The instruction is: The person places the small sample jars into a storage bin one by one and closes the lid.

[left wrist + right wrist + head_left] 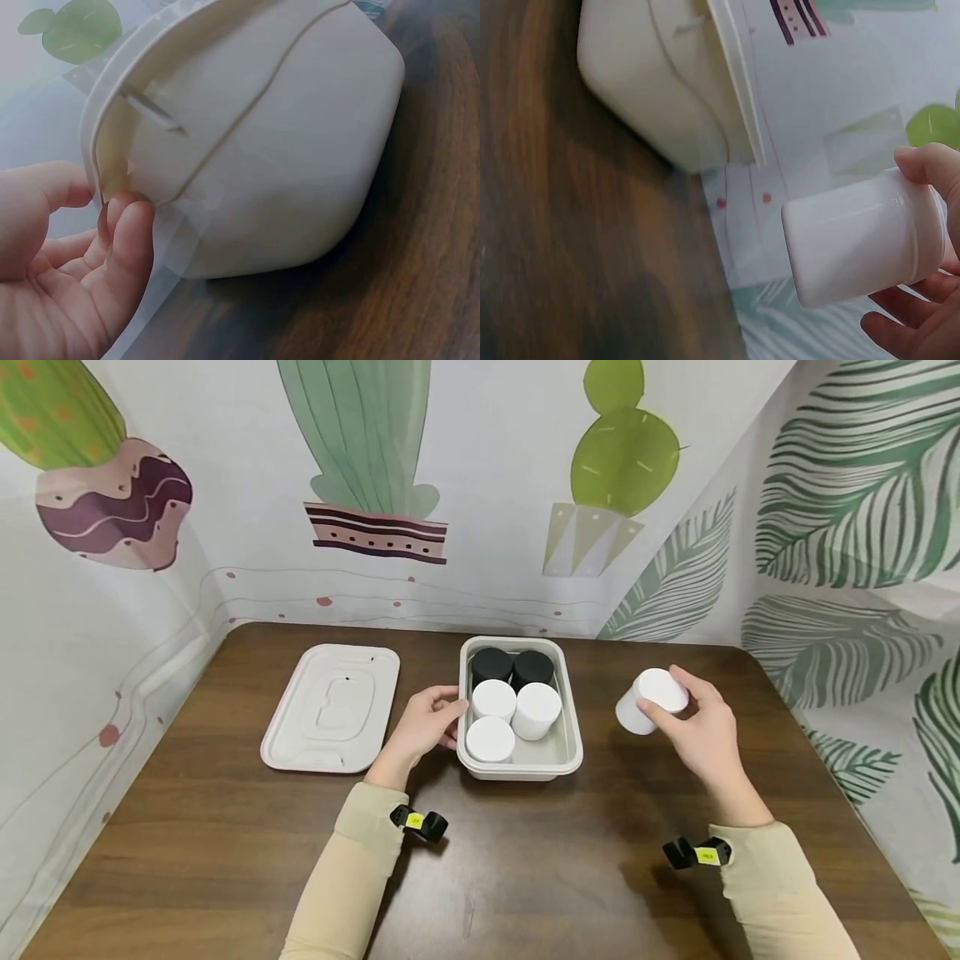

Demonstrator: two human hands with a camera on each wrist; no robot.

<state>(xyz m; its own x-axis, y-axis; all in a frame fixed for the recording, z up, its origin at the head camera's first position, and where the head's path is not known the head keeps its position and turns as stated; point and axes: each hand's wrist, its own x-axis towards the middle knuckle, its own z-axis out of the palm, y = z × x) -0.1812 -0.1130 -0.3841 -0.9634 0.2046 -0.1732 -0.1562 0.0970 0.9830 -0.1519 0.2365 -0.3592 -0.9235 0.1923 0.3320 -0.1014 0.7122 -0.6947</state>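
A white lidded jar [634, 713] is gripped by my right hand [701, 727], thumb and fingers around its lid, to the right of the bin. In the right wrist view the jar [855, 240] shows above the tabletop. My left hand [426, 722] pinches the left rim of a cream plastic bin [573, 752]; the left wrist view shows thumb and fingers at the rim of the bin [300, 165]. Inside the bin stand two black-lidded jars [492, 667] at the back and three white jars [537, 710] in front of them. The front right corner shows bare bin floor.
A white bin lid [330, 708] lies flat on the brown wooden table [510, 877], left of the left hand. Behind the table hangs a cloth [495, 527] printed with cacti and leaves. Black wrist straps [420, 821] sit over both sleeves.
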